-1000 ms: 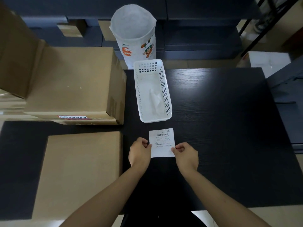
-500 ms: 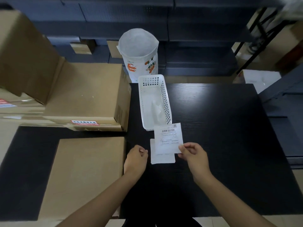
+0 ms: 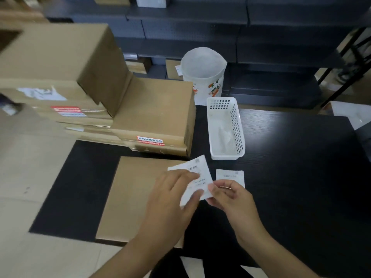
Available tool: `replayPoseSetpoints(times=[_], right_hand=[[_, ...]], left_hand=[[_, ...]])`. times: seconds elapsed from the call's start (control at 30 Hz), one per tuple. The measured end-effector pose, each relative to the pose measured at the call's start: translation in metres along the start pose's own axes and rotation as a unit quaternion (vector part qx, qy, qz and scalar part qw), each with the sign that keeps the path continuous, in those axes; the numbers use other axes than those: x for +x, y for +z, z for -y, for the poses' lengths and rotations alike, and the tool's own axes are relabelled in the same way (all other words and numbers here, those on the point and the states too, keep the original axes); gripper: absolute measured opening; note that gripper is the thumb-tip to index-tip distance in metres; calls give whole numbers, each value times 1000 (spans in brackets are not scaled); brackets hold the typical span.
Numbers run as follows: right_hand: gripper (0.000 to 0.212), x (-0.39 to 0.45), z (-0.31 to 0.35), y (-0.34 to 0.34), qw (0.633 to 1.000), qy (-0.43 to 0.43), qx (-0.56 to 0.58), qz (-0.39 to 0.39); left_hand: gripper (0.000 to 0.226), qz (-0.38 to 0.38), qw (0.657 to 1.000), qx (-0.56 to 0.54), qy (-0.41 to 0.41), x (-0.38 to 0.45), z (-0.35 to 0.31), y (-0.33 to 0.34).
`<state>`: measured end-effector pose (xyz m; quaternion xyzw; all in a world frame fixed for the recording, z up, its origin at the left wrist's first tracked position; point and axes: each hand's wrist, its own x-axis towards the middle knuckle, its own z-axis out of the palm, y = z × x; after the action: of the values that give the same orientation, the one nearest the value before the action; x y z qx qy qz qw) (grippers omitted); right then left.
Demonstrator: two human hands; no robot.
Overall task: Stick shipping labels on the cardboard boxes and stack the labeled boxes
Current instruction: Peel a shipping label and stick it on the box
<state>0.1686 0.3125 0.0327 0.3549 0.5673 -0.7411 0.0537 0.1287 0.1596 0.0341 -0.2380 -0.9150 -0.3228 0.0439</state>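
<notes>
A black wood-grain table (image 3: 291, 167) carries a stack of taped brown cardboard boxes (image 3: 152, 115) at its far left, and nearer the person a flat, unlabelled brown cardboard box (image 3: 136, 197) lies alone. Beyond the table stands a white fabric bin printed with cartoon figures (image 3: 203, 75); beside the stack sits a white perforated plastic basket (image 3: 224, 129) with crumpled paper scraps inside. Over the flat box's near right corner, both hands hold a white printed shipping label (image 3: 198, 173): the left hand (image 3: 172, 197) pinches its left side between thumb and fingers, and the right hand (image 3: 228, 195) nips its lower right corner. A white backing sheet (image 3: 230, 175) lies on the table just behind the right hand. The label looks feather-light, limp and apt to curl or cling to itself, so it is probably best held taut by opposite edges, fingers off the adhesive face, then laid and smoothed onto the stiff box top.
</notes>
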Motion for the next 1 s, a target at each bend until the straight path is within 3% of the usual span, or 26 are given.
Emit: replayPoseSetpoints(times=[0.1,0.23,0.3,0.47,0.57,0.77,1.0], right_hand=[[25,-19,-7,45,996,30,54,70],[37,-41,-23,107,974,70,170,131],[36,-49,-31,135,967,64,205,135],[37,-67,-49,184,969,29,217,118],[33,-74,-51,198,974,11,206,92],[16,-77,-46,208,980,-12,183,70],[13,-73,-39,211,983,-38,166,64]], left_hand=[[37,66,997,-40,22,-11,23,-21],[45,56,990,-128,-34,-30,72,-64],[41,25,992,-124,-20,-37,95,-82],[28,-4,987,-158,13,-52,130,-112],[32,10,988,-146,44,-54,139,-120],[35,14,989,-138,50,-58,146,-122],[34,1,988,-117,101,-52,153,-124]])
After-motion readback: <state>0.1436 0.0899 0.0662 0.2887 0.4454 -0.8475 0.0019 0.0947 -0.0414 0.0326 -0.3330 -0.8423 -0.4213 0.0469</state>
